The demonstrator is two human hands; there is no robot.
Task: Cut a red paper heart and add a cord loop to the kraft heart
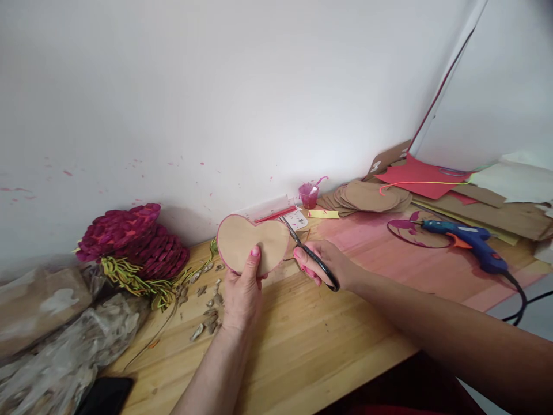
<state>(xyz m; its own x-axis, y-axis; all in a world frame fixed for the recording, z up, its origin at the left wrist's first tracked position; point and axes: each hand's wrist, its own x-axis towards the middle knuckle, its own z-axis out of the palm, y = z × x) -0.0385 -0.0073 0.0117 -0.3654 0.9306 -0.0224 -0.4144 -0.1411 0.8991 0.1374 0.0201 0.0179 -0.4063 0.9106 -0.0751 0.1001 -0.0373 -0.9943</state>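
Note:
A tan heart-shaped piece (235,242) with a thin pink edge is held up over the wooden table. My left hand (246,288) grips it from below, thumb on its face and the other fingers behind it. Just right of the heart, my right hand (322,264) is closed around the black handles of scissors (317,260). The scissor blades point up and left, close to the heart's right edge; whether they touch it I cannot tell. Pink stains mark the fingertips.
Dark pink stacked pieces (125,239) with yellow-green strings stand left, beside plastic bags (82,340) and a black phone (106,396). Shell-like bits lie mid-table. Behind is a pink cup (309,196); right are brown cutouts (371,196), red sheets (419,176) and a blue glue gun (479,242) with its cord.

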